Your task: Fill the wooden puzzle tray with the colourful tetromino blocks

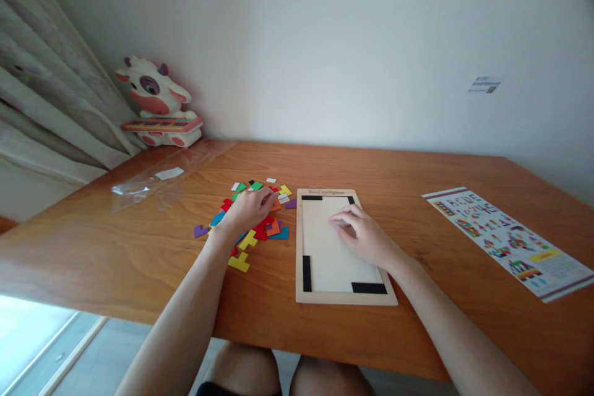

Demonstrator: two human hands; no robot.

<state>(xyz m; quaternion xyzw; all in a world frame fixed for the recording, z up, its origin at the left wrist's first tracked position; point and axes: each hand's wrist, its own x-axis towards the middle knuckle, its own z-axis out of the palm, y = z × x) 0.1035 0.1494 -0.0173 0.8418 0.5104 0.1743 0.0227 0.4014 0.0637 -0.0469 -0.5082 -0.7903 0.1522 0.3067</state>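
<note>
Picking single shapes out of an overlapping heap goes best with fingertips low and flat: catch one by its edge rather than pressing on the middle, which would likely drag its neighbours along. The loose ones at the fringe look easiest, such as the yellow piece (239,262) at the near side or the purple piece (200,231) out to the left. Keeping the tray board (299,247) square on the tabletop (264,303) should also help, and a light touch there seems wise, since firm pressure could make it slide.

The left hand (252,207) reaches over the heap of coloured pieces (249,239), palm down with fingers bent; the back of it hides the tips, so I cannot tell whether a piece is held. Pieces surround it: a green one (257,185) just beyond, a blue one (279,234) to the right and nearer, yellow ones on the near side.

To the right of the heap, the right hand (364,232) is over the board's pale interior, curled loosely, a narrow gap between thumb and fingertips and no piece showing there. Whether it touches the surface is unclear. Black strips (369,288) lie near the board's corners, apart from the fingers.
</note>
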